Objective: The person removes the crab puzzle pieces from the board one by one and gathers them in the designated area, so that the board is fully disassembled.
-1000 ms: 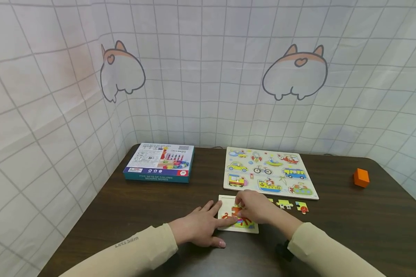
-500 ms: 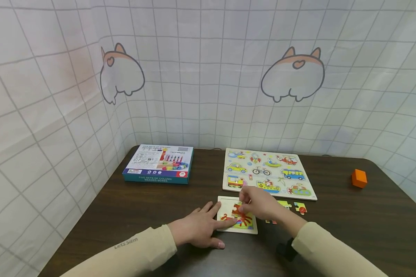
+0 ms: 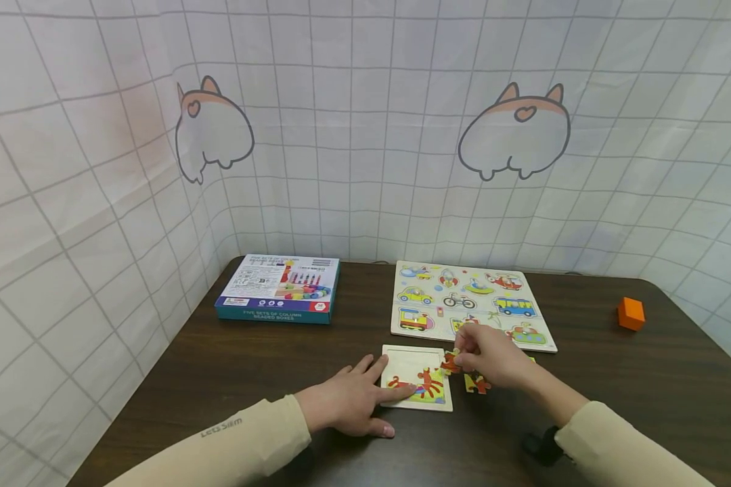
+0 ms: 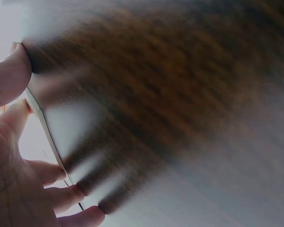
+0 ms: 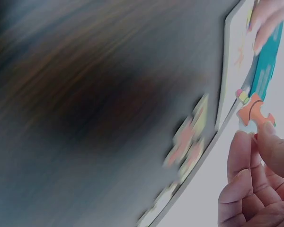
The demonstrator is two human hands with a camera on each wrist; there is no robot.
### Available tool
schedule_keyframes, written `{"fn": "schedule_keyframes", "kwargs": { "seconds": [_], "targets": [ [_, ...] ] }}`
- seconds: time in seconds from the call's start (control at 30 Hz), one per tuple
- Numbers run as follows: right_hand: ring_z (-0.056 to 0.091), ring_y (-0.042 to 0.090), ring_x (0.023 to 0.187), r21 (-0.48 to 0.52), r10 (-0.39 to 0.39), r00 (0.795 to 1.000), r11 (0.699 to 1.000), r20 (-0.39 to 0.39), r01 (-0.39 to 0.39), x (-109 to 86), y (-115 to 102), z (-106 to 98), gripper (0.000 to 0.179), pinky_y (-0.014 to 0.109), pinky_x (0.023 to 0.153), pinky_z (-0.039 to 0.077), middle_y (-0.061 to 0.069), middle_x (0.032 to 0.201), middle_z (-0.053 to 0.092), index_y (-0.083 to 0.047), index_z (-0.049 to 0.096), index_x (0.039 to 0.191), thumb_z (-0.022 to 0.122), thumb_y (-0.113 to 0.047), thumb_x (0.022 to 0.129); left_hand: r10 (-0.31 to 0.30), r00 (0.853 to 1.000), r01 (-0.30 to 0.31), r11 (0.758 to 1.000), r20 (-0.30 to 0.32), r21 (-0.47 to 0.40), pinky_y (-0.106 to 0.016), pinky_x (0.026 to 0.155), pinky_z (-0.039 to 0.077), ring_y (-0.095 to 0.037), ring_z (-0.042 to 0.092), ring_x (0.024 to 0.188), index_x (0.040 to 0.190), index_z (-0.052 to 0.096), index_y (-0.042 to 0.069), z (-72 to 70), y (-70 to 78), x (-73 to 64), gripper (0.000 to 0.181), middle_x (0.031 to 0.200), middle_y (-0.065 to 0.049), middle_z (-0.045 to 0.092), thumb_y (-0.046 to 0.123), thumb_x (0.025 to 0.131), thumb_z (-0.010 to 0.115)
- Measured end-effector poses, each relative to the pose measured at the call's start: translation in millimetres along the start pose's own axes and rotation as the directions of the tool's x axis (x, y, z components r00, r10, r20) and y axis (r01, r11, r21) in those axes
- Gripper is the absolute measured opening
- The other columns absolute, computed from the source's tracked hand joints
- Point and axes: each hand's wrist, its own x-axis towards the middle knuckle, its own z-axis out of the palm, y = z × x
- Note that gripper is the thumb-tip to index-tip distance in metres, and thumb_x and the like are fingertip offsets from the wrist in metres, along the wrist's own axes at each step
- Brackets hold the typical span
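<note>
Three views show two hands at a small puzzle tray [image 3: 399,358]; clock directions are read from the tray's centre in the head view. The left hand [image 3: 353,399] lies spread wide at 8 o'clock, one straight finger reaching over the picture. The right hand [image 3: 493,355], at 2 o'clock, pinches a puzzle piece [image 5: 253,109] between thumb and finger beside the tray's edge. The left wrist view alone shows the underside of the left hand, with fingertips along the tray's edge. The right wrist view discloses the held piece's orange-red face with a dark curved line, and a blurred row of loose pieces [image 5: 183,142], most of which the right hand covers in the head view.

Materials: the tray is pale, flat and square, its upper part bare, its lower part bearing a red figure on yellow-green. Loose pieces, knobbed and notched, lie on the dark wood-grained table [image 3: 426,453] at 3 o'clock. The backdrop [image 3: 365,149] is creased white cloth with a grey grid.

Surroundings: a vehicle board [image 3: 440,311] lies at 1 o'clock, its printed ship partly hidden by the right hand; a teal-sided box [image 3: 274,313] at 10 o'clock; an orange block [image 3: 631,314] well apart, between 2 and 3 o'clock.
</note>
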Motion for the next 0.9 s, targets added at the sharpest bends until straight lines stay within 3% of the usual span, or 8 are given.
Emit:
{"fn": "schedule_keyframes", "kwargs": {
  "seconds": [0.43,0.9],
  "targets": [
    [0.061,0.016,0.072,-0.065,0.075,0.995,0.995,-0.063,-0.079,-38.7,61.3,-34.1,0.008,0.028,0.061,0.049,0.003,0.085,0.068,-0.004,0.060,0.098,0.067,-0.004,0.096,-0.003,1.000,0.003,1.000,-0.002,-0.008,-0.058,0.120,0.032,-0.038,0.018,0.158,0.154,0.028,0.059,-2.1,-0.2,-0.3,0.070,0.172,-0.008,0.015,0.060,0.094,0.063],
    [0.062,0.014,0.069,-0.048,0.065,0.998,0.997,0.010,-0.065,-39.4,67.7,-28.1,0.003,0.026,0.060,0.052,0.001,0.082,0.069,0.000,0.067,0.099,0.067,-0.002,0.096,-0.010,1.000,0.010,1.000,0.006,-0.020,-0.058,0.120,0.032,-0.038,0.019,0.158,0.154,0.030,0.058,-1.5,-0.2,0.6,0.069,0.172,-0.008,0.016,0.059,0.094,0.064]
  ]
}}
